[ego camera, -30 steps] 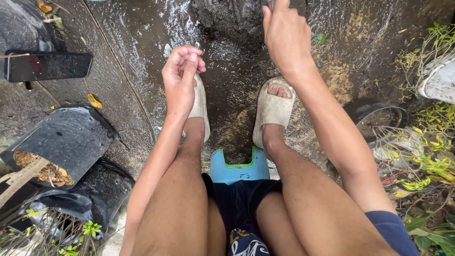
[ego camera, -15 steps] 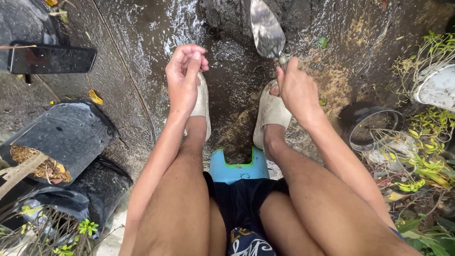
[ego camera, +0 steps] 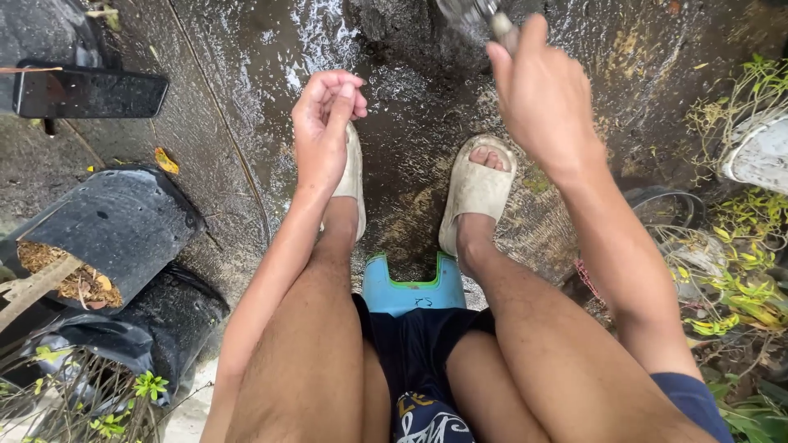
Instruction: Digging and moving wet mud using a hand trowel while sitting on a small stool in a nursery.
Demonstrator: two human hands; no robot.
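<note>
Wet, muddy ground (ego camera: 246, 98) spreads below a person seated on a blue stool (ego camera: 414, 291). Right hand (ego camera: 546, 102) grips a trowel (ego camera: 476, 15), probably mid-scoop at the soil mound (ego camera: 402, 33); left hand (ego camera: 322, 123) hangs loosely curled, empty. Next calls for a steady lift.

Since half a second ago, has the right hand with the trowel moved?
Yes. The right hand with the trowel went up and away from the right sandal, toward the soil pile.
</note>
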